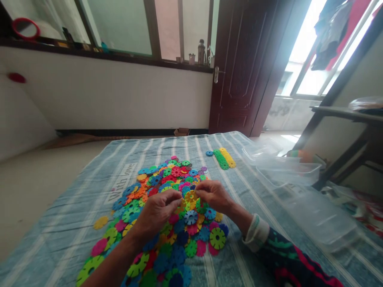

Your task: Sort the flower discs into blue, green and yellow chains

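Over a heap of colourful plastic snowflake discs both my hands meet. My left hand is pinched shut on a small disc edge, and my right hand is pinched shut too. Between them sits a yellow disc that both hands grip. The heap lies on a blue striped cloth. Farther back on the cloth lie two joined rows of discs, one green and one yellow, with a blue disc at their left end.
A clear plastic box and its lid lie at the right of the cloth. A dark wooden door stands behind, a dark table frame at the right. One yellow disc lies apart at the left.
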Demonstrator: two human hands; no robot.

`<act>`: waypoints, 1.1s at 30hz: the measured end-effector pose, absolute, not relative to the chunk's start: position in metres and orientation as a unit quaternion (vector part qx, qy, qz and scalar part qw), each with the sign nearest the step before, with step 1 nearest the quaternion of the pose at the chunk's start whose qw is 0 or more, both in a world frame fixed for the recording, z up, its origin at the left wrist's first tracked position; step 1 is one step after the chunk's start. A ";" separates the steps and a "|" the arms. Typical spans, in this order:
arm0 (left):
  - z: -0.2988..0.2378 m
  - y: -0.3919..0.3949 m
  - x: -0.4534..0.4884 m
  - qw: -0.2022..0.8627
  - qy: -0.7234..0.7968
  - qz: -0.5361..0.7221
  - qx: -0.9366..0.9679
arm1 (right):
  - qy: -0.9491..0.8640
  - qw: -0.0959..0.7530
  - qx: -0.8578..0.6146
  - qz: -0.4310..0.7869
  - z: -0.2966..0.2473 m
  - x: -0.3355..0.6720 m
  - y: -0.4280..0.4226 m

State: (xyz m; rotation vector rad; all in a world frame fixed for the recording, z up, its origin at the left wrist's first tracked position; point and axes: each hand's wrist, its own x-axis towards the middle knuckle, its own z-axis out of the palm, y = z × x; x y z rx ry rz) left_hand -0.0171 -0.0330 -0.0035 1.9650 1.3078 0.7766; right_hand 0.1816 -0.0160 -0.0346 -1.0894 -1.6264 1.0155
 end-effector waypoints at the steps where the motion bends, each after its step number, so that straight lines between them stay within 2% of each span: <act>1: -0.005 -0.032 -0.018 0.319 0.507 0.298 0.743 | -0.648 0.462 -0.451 0.405 -0.036 0.190 -0.009; 6: -0.007 -0.029 -0.021 0.295 0.523 0.314 0.736 | -0.560 0.512 -0.586 0.284 -0.044 0.262 0.029; 11: -0.013 -0.027 -0.022 0.284 0.514 0.303 0.751 | -0.464 0.467 -0.728 0.190 -0.053 0.318 0.052; 20: -0.017 -0.027 -0.022 0.257 0.507 0.292 0.769 | -0.444 0.436 -0.763 0.178 -0.064 0.324 0.077; 33: -0.023 -0.026 -0.023 0.229 0.503 0.295 0.780 | -0.468 0.345 -0.806 0.112 -0.067 0.328 0.083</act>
